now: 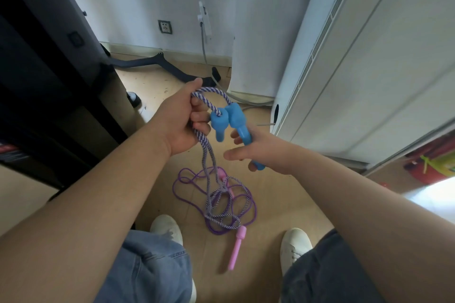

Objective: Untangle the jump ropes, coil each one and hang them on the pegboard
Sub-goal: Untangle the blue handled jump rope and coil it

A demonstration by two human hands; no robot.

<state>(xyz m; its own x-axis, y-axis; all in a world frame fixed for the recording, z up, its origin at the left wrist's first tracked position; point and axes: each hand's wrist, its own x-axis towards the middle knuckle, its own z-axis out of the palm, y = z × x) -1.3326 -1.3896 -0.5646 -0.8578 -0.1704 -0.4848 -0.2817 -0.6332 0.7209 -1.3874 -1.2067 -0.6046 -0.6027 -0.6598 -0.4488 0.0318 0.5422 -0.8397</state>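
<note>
My left hand (pixel 181 120) grips loops of a purple-and-white striped rope (pixel 209 103) at chest height. Two blue handles (pixel 230 120) hang from that rope beside my fingers. The longer blue handle lies across my right hand (pixel 261 152), whose fingers curl loosely round its lower part. The striped rope drops to the floor, where it is tangled with a thin purple rope (pixel 216 199). One pink handle (pixel 236 247) of the purple rope lies between my shoes; another pink handle (pixel 222 176) shows partly under the tangle.
A black desk (pixel 49 69) stands at the left, its base (pixel 170 66) spreading over the wooden floor. A white standing unit (pixel 344 56) fills the right. Grey cables (pixel 241 99) run along the wall. My white shoes (pixel 167 227) flank the rope pile.
</note>
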